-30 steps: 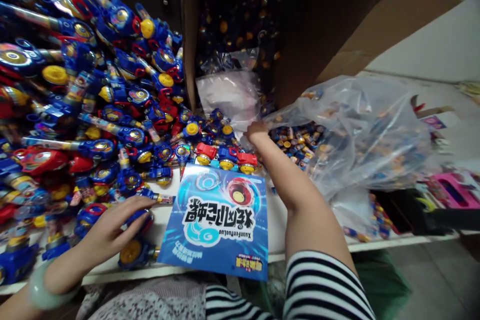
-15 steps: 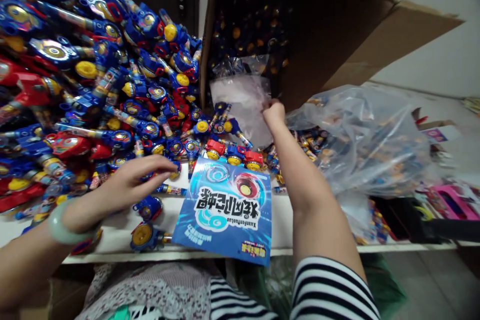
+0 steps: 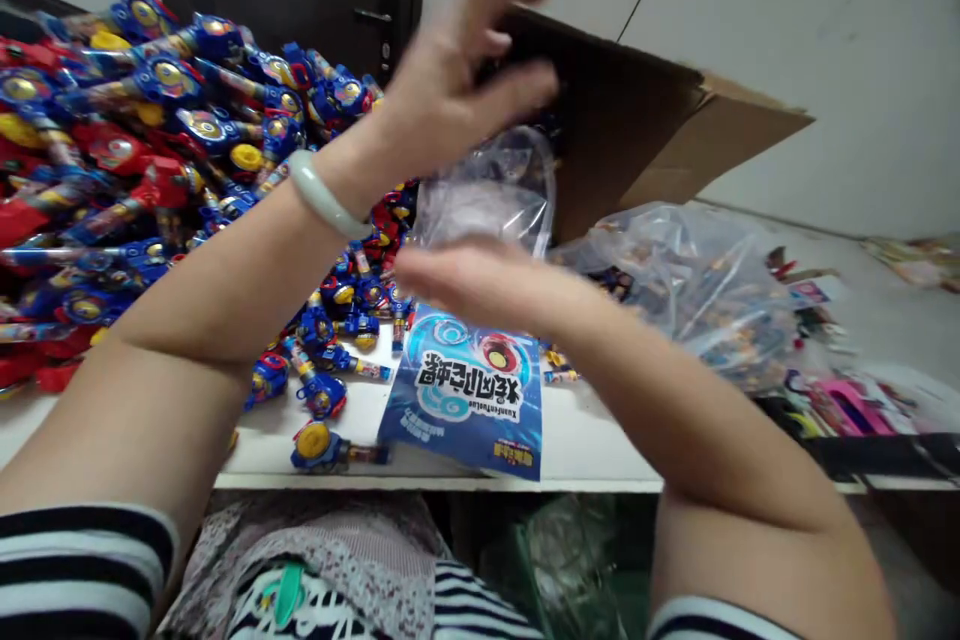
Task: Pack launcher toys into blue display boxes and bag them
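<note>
Motion blurs my left hand, raised in front of the carton, thumb and fingers spread, tips hard to read; my right hand, seen edge-on, hides the lower end of the clear bag, and I cannot tell whether it grips anything. The blue packet reaches the front edge of the worktop, with bare surface to its right

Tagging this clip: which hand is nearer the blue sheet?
Right: the right hand appears over the far edge of the blue sheet; the left hand is raised farther away.
</note>
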`<action>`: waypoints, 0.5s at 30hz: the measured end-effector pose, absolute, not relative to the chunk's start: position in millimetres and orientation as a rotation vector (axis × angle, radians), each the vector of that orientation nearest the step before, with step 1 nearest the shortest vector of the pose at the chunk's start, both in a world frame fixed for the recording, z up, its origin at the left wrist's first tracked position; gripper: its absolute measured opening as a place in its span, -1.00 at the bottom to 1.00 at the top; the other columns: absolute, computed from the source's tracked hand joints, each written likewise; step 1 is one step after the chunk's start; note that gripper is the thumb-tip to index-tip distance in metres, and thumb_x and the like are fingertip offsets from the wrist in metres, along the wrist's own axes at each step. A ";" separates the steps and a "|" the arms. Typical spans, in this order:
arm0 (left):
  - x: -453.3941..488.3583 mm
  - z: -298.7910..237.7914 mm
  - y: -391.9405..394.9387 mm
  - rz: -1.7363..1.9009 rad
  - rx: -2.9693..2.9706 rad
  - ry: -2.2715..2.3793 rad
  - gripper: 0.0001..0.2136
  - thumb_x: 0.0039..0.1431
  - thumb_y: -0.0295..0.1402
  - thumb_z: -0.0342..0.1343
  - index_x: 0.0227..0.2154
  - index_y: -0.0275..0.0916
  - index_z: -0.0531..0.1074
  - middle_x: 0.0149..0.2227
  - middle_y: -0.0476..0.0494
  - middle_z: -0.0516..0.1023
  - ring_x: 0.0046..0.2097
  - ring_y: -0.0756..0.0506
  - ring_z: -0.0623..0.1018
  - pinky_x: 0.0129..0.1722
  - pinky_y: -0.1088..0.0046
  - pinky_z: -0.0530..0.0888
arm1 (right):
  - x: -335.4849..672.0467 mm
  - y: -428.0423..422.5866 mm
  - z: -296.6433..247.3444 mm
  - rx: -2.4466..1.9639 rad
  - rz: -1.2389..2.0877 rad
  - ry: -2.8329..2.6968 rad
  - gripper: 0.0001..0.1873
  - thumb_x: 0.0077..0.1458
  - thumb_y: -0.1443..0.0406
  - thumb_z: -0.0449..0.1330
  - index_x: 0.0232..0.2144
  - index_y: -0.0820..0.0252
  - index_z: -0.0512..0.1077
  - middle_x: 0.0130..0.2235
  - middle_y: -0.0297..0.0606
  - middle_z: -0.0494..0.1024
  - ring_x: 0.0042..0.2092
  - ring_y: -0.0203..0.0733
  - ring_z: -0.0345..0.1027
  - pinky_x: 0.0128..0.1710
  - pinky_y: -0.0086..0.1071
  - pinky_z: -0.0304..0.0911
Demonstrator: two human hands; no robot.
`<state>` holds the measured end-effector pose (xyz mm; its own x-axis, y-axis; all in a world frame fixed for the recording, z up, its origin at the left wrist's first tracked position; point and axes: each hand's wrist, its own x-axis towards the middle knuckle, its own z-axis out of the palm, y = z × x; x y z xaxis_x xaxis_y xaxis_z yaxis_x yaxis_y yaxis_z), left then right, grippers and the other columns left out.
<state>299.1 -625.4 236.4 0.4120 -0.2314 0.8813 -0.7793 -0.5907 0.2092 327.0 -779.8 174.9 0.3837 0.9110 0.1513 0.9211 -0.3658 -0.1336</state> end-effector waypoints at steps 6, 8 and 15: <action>284.8 119.3 -613.0 0.270 2.788 -0.960 -0.16 -0.08 -0.22 0.39 0.30 -0.22 0.23 0.29 -0.40 0.32 0.38 -0.45 0.18 0.34 -0.19 0.00 | 196.8 -828.4 119.3 -2.431 0.638 -2.154 -0.77 0.23 0.41 0.11 -0.11 0.17 0.50 -0.16 -0.13 0.63 -0.26 -0.18 0.55 -0.29 -0.37 0.38; 271.3 81.2 -594.3 0.181 2.853 -0.780 -0.42 0.01 -0.37 0.31 0.16 -0.25 0.39 0.07 -0.36 0.54 0.17 -0.35 0.45 0.28 -0.04 0.19 | 178.4 -854.4 109.8 -2.498 0.684 -2.062 -0.76 0.25 0.36 0.11 -0.10 0.16 0.52 -0.05 -0.09 0.62 -0.21 -0.09 0.57 -0.26 -0.29 0.43; 236.6 127.9 -619.4 0.676 2.772 -0.368 -0.82 0.32 -0.41 -0.04 -0.21 -0.31 0.47 -0.34 -0.16 0.54 -0.29 -0.10 0.53 -0.28 0.45 0.35 | 205.7 -832.5 130.0 -2.679 -0.532 -1.066 -0.10 0.18 0.11 0.21 0.43 0.22 -0.06 0.46 0.11 -0.07 0.42 0.41 -0.11 0.30 0.30 0.01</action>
<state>236.6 -619.4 127.9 0.8593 -0.1808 0.4784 -0.3038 -0.9329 0.1931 205.7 -832.5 130.0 0.6733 0.6195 0.4037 0.6950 -0.7166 -0.0594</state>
